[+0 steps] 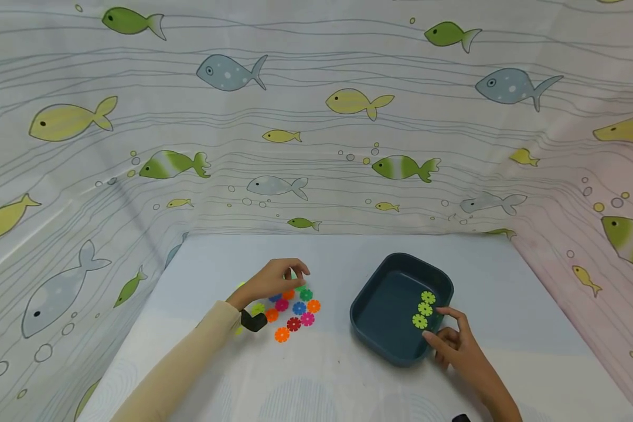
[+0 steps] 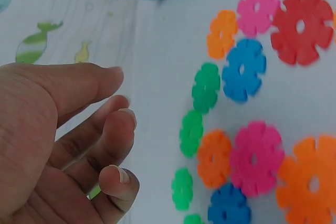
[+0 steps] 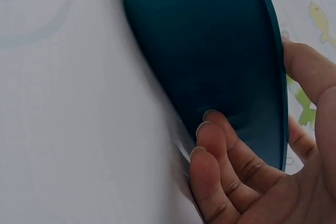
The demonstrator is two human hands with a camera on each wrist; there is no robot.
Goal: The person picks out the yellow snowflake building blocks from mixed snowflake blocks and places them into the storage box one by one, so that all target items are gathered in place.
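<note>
My left hand point(image 1: 274, 278) hovers over a loose spread of notched, flower-shaped plastic discs, its fingers bent and the thumb apart from them. Nothing shows between those fingers in the left wrist view, where green discs point(image 2: 206, 87), a blue disc point(image 2: 244, 71) and a pink disc point(image 2: 256, 158) lie beside the hand. With my right hand point(image 1: 461, 347) I hold the dark blue tray point(image 1: 387, 322) at its right side. The right fingers point(image 3: 212, 142) press its outer wall in the right wrist view. Three yellow-green discs point(image 1: 424, 309) lie in a row inside the tray.
Orange discs point(image 1: 282, 334), a dark red disc point(image 1: 293, 324) and several others are scattered on the white tabletop point(image 1: 327, 375), left of the tray. Some discs are partly hidden under the left hand and wrist. A fish-patterned curtain point(image 1: 316, 117) encloses the table's back and sides.
</note>
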